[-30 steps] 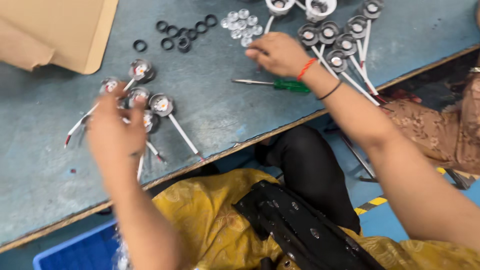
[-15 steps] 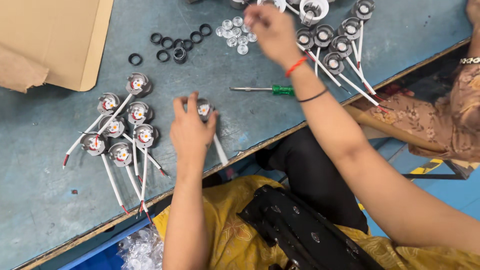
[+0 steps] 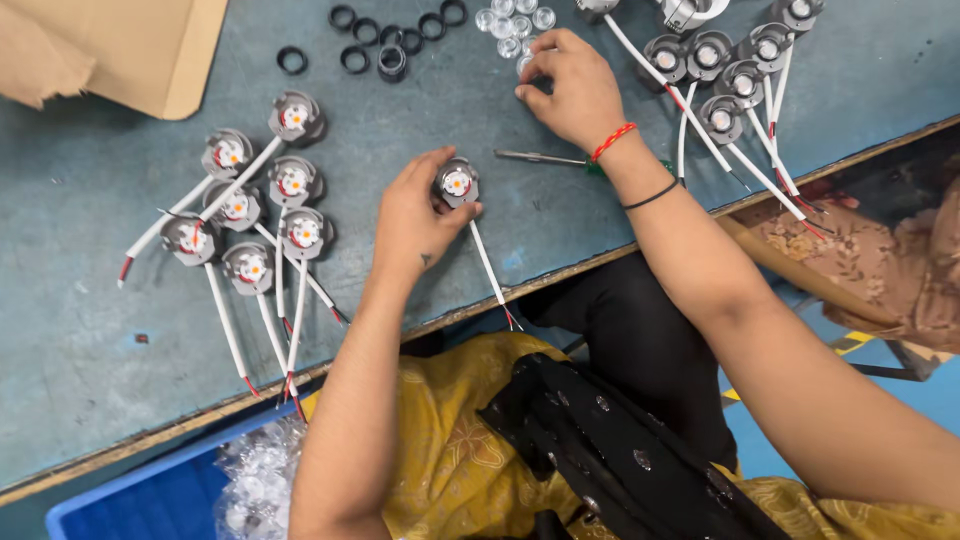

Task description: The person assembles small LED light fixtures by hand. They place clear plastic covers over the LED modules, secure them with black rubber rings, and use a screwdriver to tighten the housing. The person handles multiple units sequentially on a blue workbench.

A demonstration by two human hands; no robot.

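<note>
Left hand (image 3: 415,218), mid-frame, pinches a round lamp module (image 3: 457,183) w/ its fingertips; module lies on the blue-grey table (image 3: 80,350), white lead trailing toward bottom edge. Right hand (image 3: 568,88), top centre, fingers curled down onto clear lenses (image 3: 510,28), pinching one, though which can't be told. Screwdriver (image 3: 540,157) just below its wrist. Finished modules (image 3: 250,205) clustered at left; black rings (image 3: 390,45) upper centre; cardboard (image 3: 100,45) upper left.

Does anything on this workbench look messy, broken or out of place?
Nothing looks broken or spilled. The cardboard sheet at the top left has a torn, ragged edge. One black ring lies apart from the other black rings. The finished lamp pieces lie bunched with their wires crossing.
</note>
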